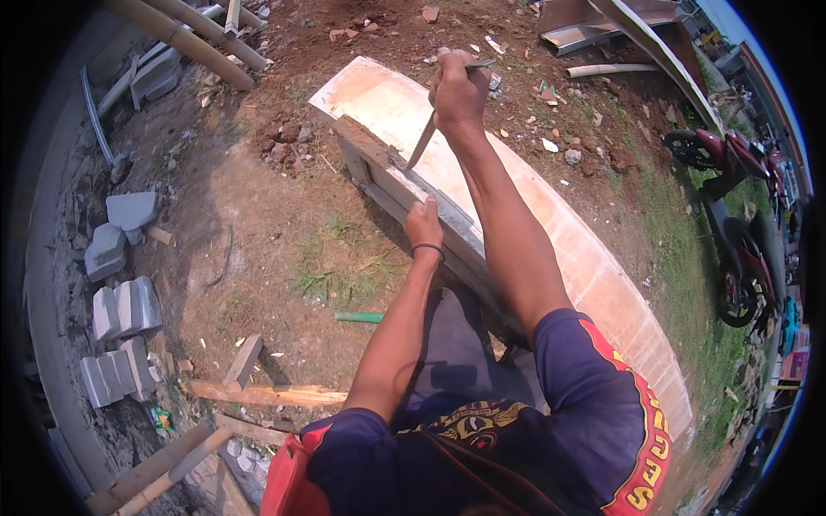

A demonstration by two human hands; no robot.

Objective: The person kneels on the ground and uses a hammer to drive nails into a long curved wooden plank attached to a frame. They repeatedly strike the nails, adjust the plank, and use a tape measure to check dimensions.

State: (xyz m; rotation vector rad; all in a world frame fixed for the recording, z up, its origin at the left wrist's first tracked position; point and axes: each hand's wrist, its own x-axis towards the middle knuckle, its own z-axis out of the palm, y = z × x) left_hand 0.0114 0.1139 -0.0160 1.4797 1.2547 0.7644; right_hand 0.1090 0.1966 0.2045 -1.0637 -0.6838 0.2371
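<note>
A long plywood panel (533,198) runs from the upper middle to the lower right. Along its left edge is a thick wooden beam (376,163), greyish and rough. My left hand (424,225) is closed over the beam's edge, thumb on top, with a dark band round the wrist. Farther off, my right hand (459,90) is wrapped round a narrow, flat tool (422,144) whose exact kind I cannot make out. The tool slants down to the left, its lower end at the beam's top edge. Its other end sticks out past my fist.
Grey blocks (125,305) lie in stacks at the left. Bamboo poles (185,39) cross the upper left, and planks (262,393) lie at the lower left. A green tube (359,317) is on the ground. A motorcycle (731,215) stands at the right; metal sheeting (594,30) lies beyond.
</note>
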